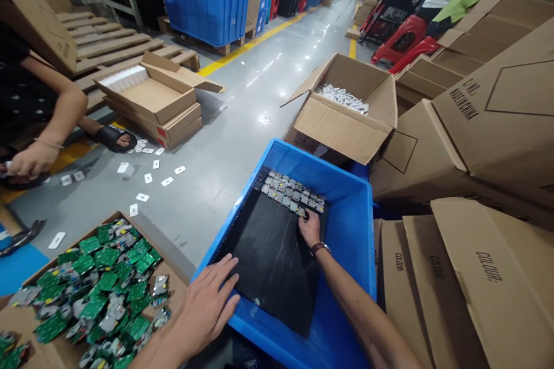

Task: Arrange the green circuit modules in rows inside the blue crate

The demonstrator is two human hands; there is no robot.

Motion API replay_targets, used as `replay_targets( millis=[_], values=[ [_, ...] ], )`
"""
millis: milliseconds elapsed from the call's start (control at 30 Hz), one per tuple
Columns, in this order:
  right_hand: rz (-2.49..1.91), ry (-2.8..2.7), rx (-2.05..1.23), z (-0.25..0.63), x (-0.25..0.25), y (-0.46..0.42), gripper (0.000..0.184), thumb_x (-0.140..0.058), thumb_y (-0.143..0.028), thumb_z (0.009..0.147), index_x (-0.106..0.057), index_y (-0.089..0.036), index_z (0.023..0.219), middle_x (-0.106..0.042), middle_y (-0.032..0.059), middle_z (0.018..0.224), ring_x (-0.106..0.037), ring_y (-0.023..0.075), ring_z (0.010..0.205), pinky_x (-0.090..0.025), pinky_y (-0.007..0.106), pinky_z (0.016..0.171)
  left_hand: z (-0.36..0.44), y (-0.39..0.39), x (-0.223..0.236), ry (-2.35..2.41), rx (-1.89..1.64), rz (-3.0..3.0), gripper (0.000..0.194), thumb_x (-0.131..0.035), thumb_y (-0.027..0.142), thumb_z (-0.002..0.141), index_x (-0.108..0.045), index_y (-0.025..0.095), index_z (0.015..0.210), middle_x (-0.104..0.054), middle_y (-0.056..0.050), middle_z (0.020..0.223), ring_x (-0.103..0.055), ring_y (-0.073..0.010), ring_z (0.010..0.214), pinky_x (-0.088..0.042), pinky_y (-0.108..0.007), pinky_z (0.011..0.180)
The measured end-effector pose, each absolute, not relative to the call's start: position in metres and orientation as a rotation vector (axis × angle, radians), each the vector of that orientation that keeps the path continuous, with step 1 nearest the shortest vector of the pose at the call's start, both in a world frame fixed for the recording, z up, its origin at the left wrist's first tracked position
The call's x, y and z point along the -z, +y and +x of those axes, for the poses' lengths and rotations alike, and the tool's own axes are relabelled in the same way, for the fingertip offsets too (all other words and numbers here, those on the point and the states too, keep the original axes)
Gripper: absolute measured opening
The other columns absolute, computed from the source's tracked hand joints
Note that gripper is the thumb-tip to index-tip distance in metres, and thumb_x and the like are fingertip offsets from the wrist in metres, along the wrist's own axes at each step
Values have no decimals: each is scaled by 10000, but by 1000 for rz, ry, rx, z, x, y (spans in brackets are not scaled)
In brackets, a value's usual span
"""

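My right hand (310, 229), with a band on its wrist, reaches into the blue plastic bin (350, 190). Its fingers are closed on a small circuit board (301, 213) at the near end of the rows. Several similar boards (283, 185) lie side by side in rows on a black sheet (272, 253) inside the bin. My left hand (212, 300) is open, its fingers spread over the bin's near-left rim, holding nothing. To its left, a cardboard box holds a heap of green circuit boards (106, 277), some showing grey metal parts.
An open carton (341, 121) of white parts stands beyond the bin. Large cartons (489, 127) crowd the right side. Loose white pieces (142, 197) lie on the floor near another person's hand (32, 161). Stacked shallow boxes (151, 98) stand beside a wooden pallet (112, 40).
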State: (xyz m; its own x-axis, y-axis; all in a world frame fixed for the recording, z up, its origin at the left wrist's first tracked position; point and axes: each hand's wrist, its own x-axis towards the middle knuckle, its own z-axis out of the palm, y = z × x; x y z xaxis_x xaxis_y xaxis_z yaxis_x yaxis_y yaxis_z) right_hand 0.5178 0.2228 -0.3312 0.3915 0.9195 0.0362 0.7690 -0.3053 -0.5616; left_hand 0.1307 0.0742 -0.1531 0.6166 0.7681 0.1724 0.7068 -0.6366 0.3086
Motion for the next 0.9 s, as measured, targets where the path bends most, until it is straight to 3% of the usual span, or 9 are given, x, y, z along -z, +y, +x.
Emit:
replay_targets(
  millis=[200,367,467,700,900],
  values=[
    [-2137,-1526,-359,523,338,236,558,-618,-440,763,-643,-111,1213,-650,193,1254,-537,322,1183,-394,460,1076,131,74,153,1234,-445,2601,338,-488,283,995,-670,170,1256,-549,-122,1491,-503,-303,1388,-508,-474,1083],
    [-2157,-1433,-311,527,344,236,422,-573,-353,740,-685,-125,1076,-696,181,1113,-580,319,1095,-424,444,1016,130,74,154,1234,-441,2608,339,-486,287,997,-671,175,1258,-553,-118,1488,-510,-300,1382,-509,-471,1080],
    [-2082,-1464,-299,528,347,230,419,-525,-285,710,-685,-147,1072,-696,159,1138,-582,304,1107,-412,449,1030,130,74,155,1232,-424,2613,342,-495,299,996,-668,181,1267,-547,-113,1496,-506,-302,1387,-511,-471,1080],
    [-1975,-1467,-323,524,346,232,478,-613,-447,741,-654,-142,1108,-658,186,1192,-550,317,1123,-423,489,1027,131,75,154,1228,-446,2601,333,-503,292,994,-667,180,1260,-555,-116,1487,-512,-307,1381,-521,-473,1068],
    [-1955,-1435,-305,513,331,238,350,-576,-349,778,-645,-163,1067,-648,164,1132,-553,292,1078,-447,492,1000,132,75,153,1238,-516,2574,318,-511,296,990,-679,182,1234,-569,-119,1471,-530,-306,1365,-537,-451,1042]
  ],
)
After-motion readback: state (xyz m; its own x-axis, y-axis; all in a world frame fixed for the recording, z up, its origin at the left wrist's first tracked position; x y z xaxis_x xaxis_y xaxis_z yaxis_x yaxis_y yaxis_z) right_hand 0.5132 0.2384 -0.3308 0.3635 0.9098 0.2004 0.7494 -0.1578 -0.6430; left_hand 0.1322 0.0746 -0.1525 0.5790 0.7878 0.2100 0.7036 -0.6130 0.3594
